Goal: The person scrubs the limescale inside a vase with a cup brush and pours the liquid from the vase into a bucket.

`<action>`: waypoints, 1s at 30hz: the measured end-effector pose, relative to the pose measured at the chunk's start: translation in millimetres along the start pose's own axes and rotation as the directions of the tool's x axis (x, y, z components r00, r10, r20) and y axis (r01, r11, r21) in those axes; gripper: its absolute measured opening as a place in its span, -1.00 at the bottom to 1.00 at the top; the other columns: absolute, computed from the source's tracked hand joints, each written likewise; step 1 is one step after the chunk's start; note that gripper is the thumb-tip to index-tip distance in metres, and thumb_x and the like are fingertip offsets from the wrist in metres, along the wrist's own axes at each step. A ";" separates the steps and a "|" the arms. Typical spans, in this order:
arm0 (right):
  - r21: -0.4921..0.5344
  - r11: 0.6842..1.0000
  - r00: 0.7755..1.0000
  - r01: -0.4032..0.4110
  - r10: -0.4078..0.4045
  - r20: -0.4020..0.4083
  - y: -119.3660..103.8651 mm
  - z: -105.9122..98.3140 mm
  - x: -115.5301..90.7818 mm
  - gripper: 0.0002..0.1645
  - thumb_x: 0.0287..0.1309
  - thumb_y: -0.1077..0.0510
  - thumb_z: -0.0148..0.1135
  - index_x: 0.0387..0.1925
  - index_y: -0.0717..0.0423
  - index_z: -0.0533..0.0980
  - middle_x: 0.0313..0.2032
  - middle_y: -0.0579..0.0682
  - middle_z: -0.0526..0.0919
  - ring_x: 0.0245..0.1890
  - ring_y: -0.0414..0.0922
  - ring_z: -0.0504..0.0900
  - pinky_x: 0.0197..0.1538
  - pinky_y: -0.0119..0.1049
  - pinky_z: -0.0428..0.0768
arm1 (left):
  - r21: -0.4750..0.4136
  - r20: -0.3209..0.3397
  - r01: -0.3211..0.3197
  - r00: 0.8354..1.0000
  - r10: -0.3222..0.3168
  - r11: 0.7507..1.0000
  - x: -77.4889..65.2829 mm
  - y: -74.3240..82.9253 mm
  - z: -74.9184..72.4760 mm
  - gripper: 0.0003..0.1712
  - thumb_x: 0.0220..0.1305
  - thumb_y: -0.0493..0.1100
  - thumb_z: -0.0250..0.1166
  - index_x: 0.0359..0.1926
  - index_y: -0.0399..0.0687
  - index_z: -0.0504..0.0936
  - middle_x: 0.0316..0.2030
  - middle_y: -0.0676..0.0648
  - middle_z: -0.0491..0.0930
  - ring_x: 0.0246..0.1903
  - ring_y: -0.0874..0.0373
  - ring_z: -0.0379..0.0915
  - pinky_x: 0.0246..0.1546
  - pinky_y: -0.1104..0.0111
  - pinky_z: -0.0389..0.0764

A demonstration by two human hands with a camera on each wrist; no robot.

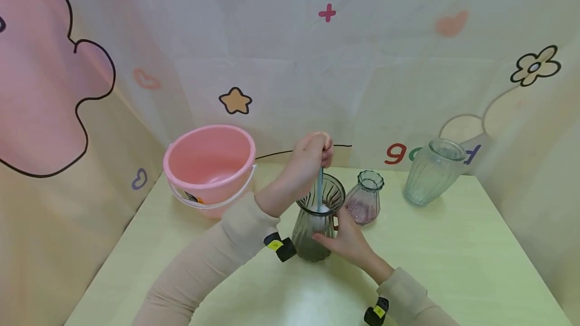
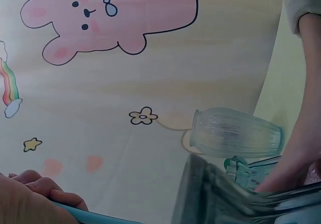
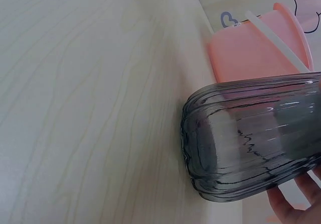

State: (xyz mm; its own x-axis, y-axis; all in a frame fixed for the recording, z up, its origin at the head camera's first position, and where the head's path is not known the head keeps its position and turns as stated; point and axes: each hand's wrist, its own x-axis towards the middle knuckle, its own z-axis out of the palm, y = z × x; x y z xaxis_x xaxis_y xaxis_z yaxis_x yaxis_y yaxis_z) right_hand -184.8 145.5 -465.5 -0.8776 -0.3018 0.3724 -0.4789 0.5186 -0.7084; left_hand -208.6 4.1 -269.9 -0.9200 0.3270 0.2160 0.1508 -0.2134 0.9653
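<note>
Over the mouth of a grey ribbed glass vase (image 1: 308, 248), my left hand (image 1: 310, 155) grips the blue handle of a cleaning brush (image 1: 319, 185). The handle points down into the vase, and its whitish head shows through the glass. My right hand (image 1: 348, 240) holds the vase from the right, thumb in front and fingers round the far side. In the left wrist view the blue handle (image 2: 100, 217) comes out of the curled left fingers. The right wrist view shows the ribbed body of the vase (image 3: 235, 138), with right fingertips on the glass.
Left of the vase stands a pink bucket (image 1: 235, 187) with a white handle. Just right of the right hand is a small vase (image 1: 364, 205), green at the rim and purple below. Farther right a pale green vase (image 1: 430, 177) stands near the back edge, before a printed curtain (image 1: 290, 64).
</note>
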 end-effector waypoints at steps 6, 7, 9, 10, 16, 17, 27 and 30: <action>-0.002 1.000 1.000 -0.002 0.002 -0.013 0.2 1.4 -0.8 -0.03 -0.19 0.06 0.48 0.24 0.07 0.15 0.07 0.01 0.42 0.07 -0.03 0.43 0.00 -0.05 0.49 | 0.012 -0.013 0.074 0.997 -0.074 0.997 1.0 -27.5 -1.3 -0.71 0.25 -0.35 -0.30 -0.62 -0.10 0.02 -0.65 -0.01 0.01 -0.60 0.12 -0.08 -0.43 0.36 0.09; -0.007 1.000 1.000 -0.009 0.009 -0.016 0.0 1.7 -1.2 -0.03 -0.20 0.07 0.48 0.23 0.07 0.16 0.05 0.01 0.43 0.04 -0.05 0.45 -0.04 -0.08 0.51 | 0.019 -0.012 0.104 0.995 -0.103 0.994 1.3 -33.4 -2.4 -0.70 0.25 -0.35 -0.31 -0.63 -0.09 0.02 -0.66 0.00 0.01 -0.61 0.13 -0.09 -0.44 0.37 0.09; -0.022 1.000 1.000 -0.021 0.021 -0.023 -0.2 2.6 -2.1 -0.03 -0.22 0.07 0.49 0.22 0.06 0.17 0.03 -0.01 0.45 -0.02 -0.08 0.46 -0.14 -0.19 0.54 | 0.035 0.011 0.160 0.987 -0.160 0.987 1.8 -45.4 -4.5 -0.67 0.29 -0.35 -0.32 -0.64 -0.09 0.01 -0.67 0.00 0.01 -0.62 0.13 -0.10 -0.45 0.37 0.08; -0.027 0.999 0.999 -0.026 0.025 -0.027 -0.6 3.1 -2.4 -0.02 -0.23 0.07 0.50 0.22 0.05 0.17 0.02 -0.01 0.45 -0.04 -0.10 0.47 -0.18 -0.22 0.54 | 0.048 0.027 0.182 0.983 -0.183 0.982 1.9 -50.7 -5.2 -0.66 0.31 -0.34 -0.33 -0.64 -0.09 0.00 -0.66 0.00 0.00 -0.61 0.13 -0.10 -0.44 0.37 0.08; -0.031 1.000 0.999 0.002 -0.003 -0.047 -1.8 5.5 -2.1 0.00 -0.24 0.02 0.51 0.23 0.02 0.15 0.03 -0.02 0.45 -0.02 -0.11 0.45 -0.10 -0.12 0.51 | 0.088 0.107 0.179 0.976 -0.188 0.980 0.4 -62.7 -5.6 -0.64 0.38 -0.29 -0.34 -0.62 -0.11 0.03 -0.62 0.00 0.01 -0.58 0.13 -0.07 -0.41 0.34 0.09; -0.021 1.000 0.999 0.014 -0.015 -0.044 -1.3 5.4 -1.8 0.01 -0.23 0.01 0.50 0.24 0.02 0.14 0.05 -0.02 0.44 0.00 -0.10 0.44 -0.06 -0.10 0.50 | 0.090 0.106 0.176 0.977 -0.185 0.980 0.2 -62.8 -5.4 -0.64 0.38 -0.29 -0.34 -0.62 -0.10 0.03 -0.62 0.00 0.01 -0.58 0.13 -0.07 -0.41 0.33 0.09; 0.155 0.988 0.987 0.005 -0.030 0.156 4.2 -5.4 -0.6 0.09 0.00 0.18 0.34 0.39 -0.14 -0.16 0.33 -0.03 0.09 0.26 0.00 0.24 0.07 0.07 0.43 | 0.090 0.103 0.131 0.985 -0.141 0.987 -0.5 -66.7 -5.6 -0.67 0.35 -0.28 -0.34 -0.61 -0.09 -0.01 -0.63 -0.01 -0.01 -0.59 0.11 -0.11 -0.42 0.34 0.06; 0.160 0.987 0.984 0.024 -0.051 0.169 -5.6 -10.5 -0.8 0.03 0.01 0.25 0.31 0.37 0.03 -0.11 0.31 0.10 0.12 0.23 0.10 0.25 0.06 0.11 0.43 | 0.060 0.115 0.107 0.987 -0.113 0.993 -1.8 -64.8 -6.2 -0.67 0.36 -0.27 -0.34 -0.61 -0.11 0.00 -0.63 -0.01 0.00 -0.58 0.11 -0.09 -0.40 0.33 0.07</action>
State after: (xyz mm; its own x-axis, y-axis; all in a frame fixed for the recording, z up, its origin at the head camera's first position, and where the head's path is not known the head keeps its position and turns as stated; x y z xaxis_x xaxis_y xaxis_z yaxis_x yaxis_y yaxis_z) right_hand -181.6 151.2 -455.5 -0.8360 -0.4588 0.3011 -0.4900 0.3770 -0.7860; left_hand -219.0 11.6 -333.7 -0.8832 0.4531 0.1212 0.0732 -0.1219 0.9898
